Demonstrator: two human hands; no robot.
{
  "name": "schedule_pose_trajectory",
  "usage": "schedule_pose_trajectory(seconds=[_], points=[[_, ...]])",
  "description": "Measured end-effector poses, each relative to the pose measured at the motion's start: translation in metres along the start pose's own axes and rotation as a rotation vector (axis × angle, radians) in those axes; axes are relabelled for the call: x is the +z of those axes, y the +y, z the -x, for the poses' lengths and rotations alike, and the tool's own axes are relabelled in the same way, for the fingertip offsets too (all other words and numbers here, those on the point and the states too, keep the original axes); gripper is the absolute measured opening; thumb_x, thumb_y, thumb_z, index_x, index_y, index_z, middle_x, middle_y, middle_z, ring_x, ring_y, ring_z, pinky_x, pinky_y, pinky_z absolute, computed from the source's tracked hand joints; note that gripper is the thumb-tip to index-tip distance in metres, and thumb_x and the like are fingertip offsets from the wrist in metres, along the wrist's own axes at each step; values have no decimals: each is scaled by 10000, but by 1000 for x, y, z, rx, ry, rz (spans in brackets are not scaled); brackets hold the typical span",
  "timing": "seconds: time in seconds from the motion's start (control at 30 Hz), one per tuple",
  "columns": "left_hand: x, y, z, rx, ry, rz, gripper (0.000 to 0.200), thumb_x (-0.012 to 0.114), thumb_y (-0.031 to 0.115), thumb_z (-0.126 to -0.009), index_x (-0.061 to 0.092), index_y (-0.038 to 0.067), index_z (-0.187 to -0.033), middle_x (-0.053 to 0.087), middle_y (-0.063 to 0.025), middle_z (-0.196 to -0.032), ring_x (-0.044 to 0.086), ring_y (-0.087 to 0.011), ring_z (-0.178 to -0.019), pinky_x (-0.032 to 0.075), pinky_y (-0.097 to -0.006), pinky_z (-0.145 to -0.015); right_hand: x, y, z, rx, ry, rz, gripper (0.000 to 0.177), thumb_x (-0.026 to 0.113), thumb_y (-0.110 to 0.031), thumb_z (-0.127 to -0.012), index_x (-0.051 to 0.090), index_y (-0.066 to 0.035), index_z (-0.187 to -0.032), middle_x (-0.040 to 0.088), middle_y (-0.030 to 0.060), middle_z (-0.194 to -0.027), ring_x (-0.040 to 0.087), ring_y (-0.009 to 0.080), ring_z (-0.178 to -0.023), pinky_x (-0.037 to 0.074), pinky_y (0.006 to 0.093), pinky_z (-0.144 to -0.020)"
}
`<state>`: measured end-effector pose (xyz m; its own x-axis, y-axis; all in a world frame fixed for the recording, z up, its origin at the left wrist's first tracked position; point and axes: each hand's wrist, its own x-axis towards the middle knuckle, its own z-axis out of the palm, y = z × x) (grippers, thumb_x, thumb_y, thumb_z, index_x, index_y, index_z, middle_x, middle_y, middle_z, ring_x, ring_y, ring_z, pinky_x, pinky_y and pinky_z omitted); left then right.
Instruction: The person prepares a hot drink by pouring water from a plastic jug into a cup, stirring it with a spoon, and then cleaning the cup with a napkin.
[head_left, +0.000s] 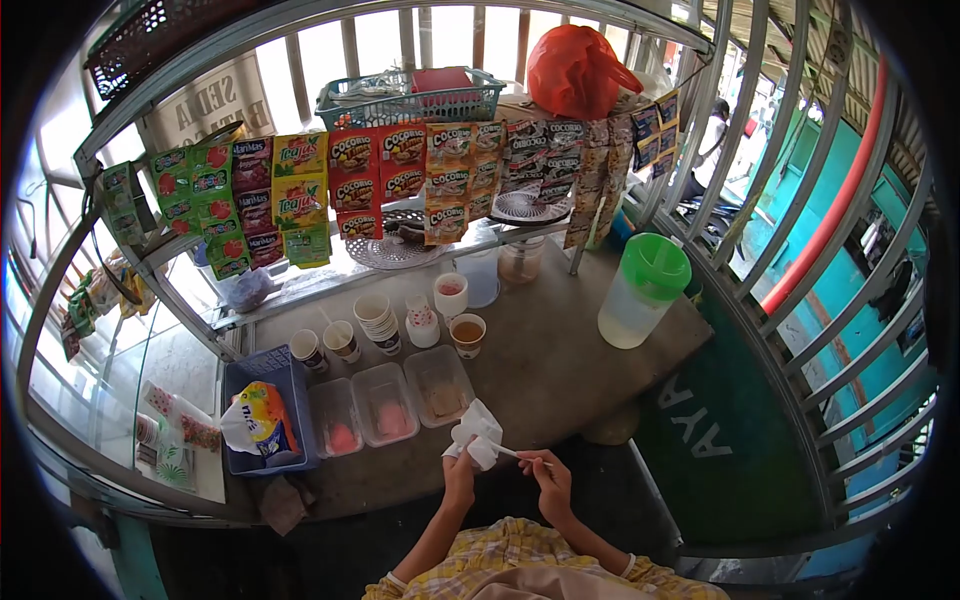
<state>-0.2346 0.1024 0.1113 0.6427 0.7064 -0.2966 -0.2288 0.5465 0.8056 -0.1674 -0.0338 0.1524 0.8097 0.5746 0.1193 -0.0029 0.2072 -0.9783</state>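
Near the counter's front edge, my left hand [459, 477] holds a crumpled white tissue [478, 432]. To its right, my right hand [545, 474] pinches a thin white stick [508, 452], whose far end meets the tissue. Just beyond the tissue stands a clear plastic tub [440, 385]. Beside it are a second tub [384, 403] with something pink inside and a third tub [333, 416], also with a pink item. Behind the tubs is a paper cup of brown liquid [467, 335].
Stacked paper cups [376, 322] stand behind the tubs. A blue basket [240, 375] with a tissue pack sits at the left. A green-lidded pitcher [640, 290] is at the right. Drink sachets [355, 182] hang across the back, above the counter [560, 350]. Metal bars [780, 330] line the right side.
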Motion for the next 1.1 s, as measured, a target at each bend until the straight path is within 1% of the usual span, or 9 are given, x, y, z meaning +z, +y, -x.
schedule_pose_trajectory(seconds=[0.1, 0.2, 0.3, 0.43, 0.53, 0.63, 0.83, 1.03, 1.1], points=[[-1, 0, 1, 55, -64, -81, 247, 571, 207, -929, 601, -7, -1048, 632, -19, -886, 583, -78, -770, 443, -240, -649, -5, -4, 4, -15, 5, 14, 241, 480, -163, -982, 639, 13, -1023, 628, 58, -861, 509, 84, -773, 413, 215, -712], [4, -3, 2, 148, -116, -152, 238, 567, 210, -932, 602, 2, -1043, 634, -20, -874, 596, -90, -729, 470, -245, -633, -14, -6, 7, -37, 20, 13, 237, 480, -158, -982, 639, 15, -1018, 630, 59, -860, 522, 85, -781, 418, 216, -721], [14, 2, 8, 192, -164, -162, 222, 540, 180, -952, 592, -21, -1032, 617, -7, -905, 550, -59, -776, 423, -223, -651, -26, -11, 9, -50, 13, 27, 237, 477, -155, -983, 638, 16, -1018, 630, 59, -862, 533, 87, -786, 423, 220, -728], [24, -1, 16, 153, -157, -186, 216, 540, 184, -954, 583, -9, -1040, 608, 0, -902, 539, -58, -769, 418, -223, -644, -40, -17, 13, -44, -8, 14, 243, 472, -159, -986, 636, 17, -1020, 629, 59, -860, 536, 88, -782, 428, 224, -727], [34, -7, 22, 161, -154, -173, 218, 537, 188, -956, 574, -5, -1051, 603, 3, -892, 535, -58, -765, 415, -224, -644, -49, -19, 20, -43, -3, 10, 299, 466, -230, -989, 635, 16, -1009, 621, 61, -848, 549, 97, -802, 441, 235, -748], [44, -12, 28, 232, -169, -188, 222, 537, 192, -958, 569, -4, -1058, 600, 4, -891, 530, -57, -768, 412, -225, -648, -60, -19, 27, -76, 13, 6, 243, 468, -155, -987, 636, 18, -1020, 626, 59, -851, 536, 88, -776, 430, 223, -718], [63, -29, 37, 280, -243, -251, 224, 543, 190, -957, 572, -7, -1059, 600, 1, -904, 530, -62, -797, 415, -223, -679, -95, -30, 33, -95, 46, 45, 239, 469, -147, -985, 640, 18, -1012, 625, 61, -831, 534, 86, -764, 426, 219, -708], [76, -51, 44, 312, -267, -381, 231, 548, 188, -953, 580, -12, -1063, 613, -8, -916, 544, -84, -831, 433, -243, -726, -131, -40, 40, -125, 101, 36, 269, 457, -169, -991, 636, 27, -948, 616, 62, -812, 542, 96, -757, 426, 232, -700], [83, -55, 47, 341, -272, -408, 245, 559, 199, -946, 581, -11, -1070, 618, -12, -900, 551, -91, -827, 440, -257, -731, -150, -37, 41, -153, 128, 27, 317, 432, -212, -1001, 624, 20, -902, 597, 65, -799, 542, 110, -748, 427, 248, -696]])
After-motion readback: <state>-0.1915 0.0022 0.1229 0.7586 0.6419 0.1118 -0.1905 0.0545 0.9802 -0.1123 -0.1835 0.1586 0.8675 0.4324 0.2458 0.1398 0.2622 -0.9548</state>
